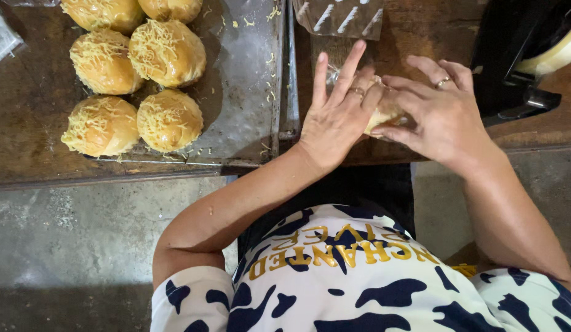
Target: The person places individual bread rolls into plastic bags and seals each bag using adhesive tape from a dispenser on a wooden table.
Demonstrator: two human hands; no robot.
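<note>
Standing right over the bench here. Both hands are on one cheese-topped bun (384,114) that sits in a clear plastic wrapper (334,74) on the wooden table (420,31), just right of the baking tray (248,92). The left hand (337,114) lies flat with fingers spread and stretched out, palm pressing down over the bun's left side and the wrapper; there's a ring on one finger. The right hand (436,110) comes in from the other side, fingers curled and cupped around the bun, fingertips touching the left hand's fingers, also wearing a ring. You can only see a sliver of the bun between them.

On the tray to the left sit six more buns (134,74), golden with grated cheese on top, bunched in pairs toward the tray's left part, with loose cheese shreds scattered over the bare metal. A stack of clear patterned bags (341,17) lies at the table's far edge, and a black machine (519,55) stands well off to the right.
</note>
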